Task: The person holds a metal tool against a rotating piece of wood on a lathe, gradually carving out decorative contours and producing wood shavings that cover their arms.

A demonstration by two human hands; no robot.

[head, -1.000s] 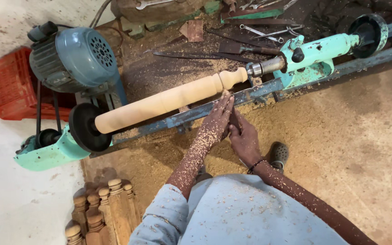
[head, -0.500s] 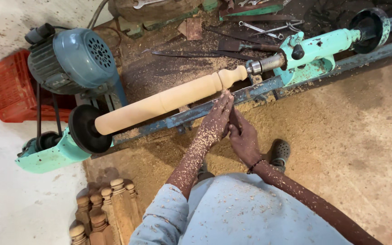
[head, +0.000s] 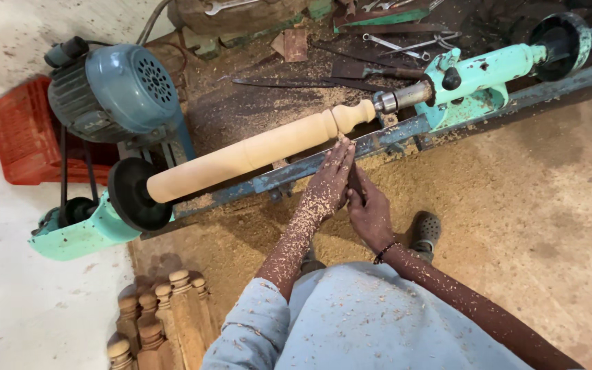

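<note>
Head view looks down on your 2 hands at a wood lathe set low on a floor thick with sawdust. Your left hand [head: 328, 183] lies with fingers stretched out flat, their tips at the underside of the pale wooden spindle [head: 255, 152], just where the long plain shaft gives way to the turned bulb near the tailstock end. Your right hand [head: 370, 214] is curled shut around a dark turning tool [head: 353, 179], whose shaft runs up under the left palm toward the wood; its tip is hidden, so you cannot tell whether it touches the spindle. Both forearms are speckled with wood chips.

That spindle sits clamped across the lathe, tilted from lower left to upper right: its thick end meets the black faceplate [head: 136, 194] on the turquoise headstock [head: 80, 236], its slim end meets the metal centre of the turquoise tailstock [head: 477, 77]. A blue-grey rail [head: 405, 130] runs beneath it. Beyond the headstock stands a grey-blue electric motor [head: 118, 92], and beside that an orange plastic crate [head: 25, 137]. Behind the lathe, chisels and spanners [head: 371, 62] lie scattered on the dusty ground. At lower left, a cluster of finished turned legs [head: 162, 318] lies beside your light blue shirt.
</note>
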